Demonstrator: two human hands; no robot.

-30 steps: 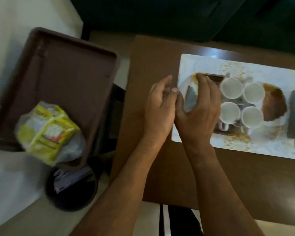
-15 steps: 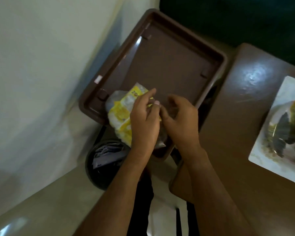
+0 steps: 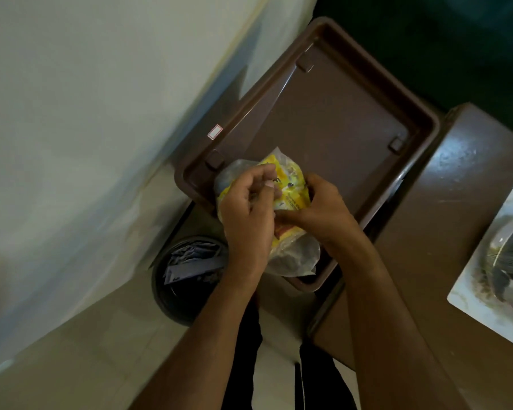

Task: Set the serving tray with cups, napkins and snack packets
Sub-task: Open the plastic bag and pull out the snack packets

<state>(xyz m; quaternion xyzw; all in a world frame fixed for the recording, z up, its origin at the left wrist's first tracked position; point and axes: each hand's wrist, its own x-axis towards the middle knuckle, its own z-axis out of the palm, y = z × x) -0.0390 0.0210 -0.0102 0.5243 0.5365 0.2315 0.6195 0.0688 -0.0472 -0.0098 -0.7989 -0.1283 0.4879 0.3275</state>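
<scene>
Brown plastic fills the middle of your head view: the serving tray (image 3: 332, 119) lies at an angle, its far corner toward the dark green backdrop and its near corner hidden under your hands. Its floor is bare apart from the one bag at the near end.

That clear bag of yellow snack packets (image 3: 290, 187) sits over the tray's near corner, its loose transparent tail (image 3: 296, 258) spilling onto the near rim. Your left hand (image 3: 249, 220) covers the bag's left side, fingers curled in with the thumb and forefinger pinching the plastic near the top. Your right hand (image 3: 323, 211) wraps the bag's right side, fingers folded under and pressed into the packets, so both hands are closed on the bag.

Below the tray's near-left corner stands a dark round bin (image 3: 184, 291) with crumpled paper (image 3: 190, 258) inside. To the right runs a glossy brown table (image 3: 444, 232), and at the frame's right edge a white patterned mat (image 3: 486, 309) carries a domed, reflective item that is too blurred to identify.
</scene>
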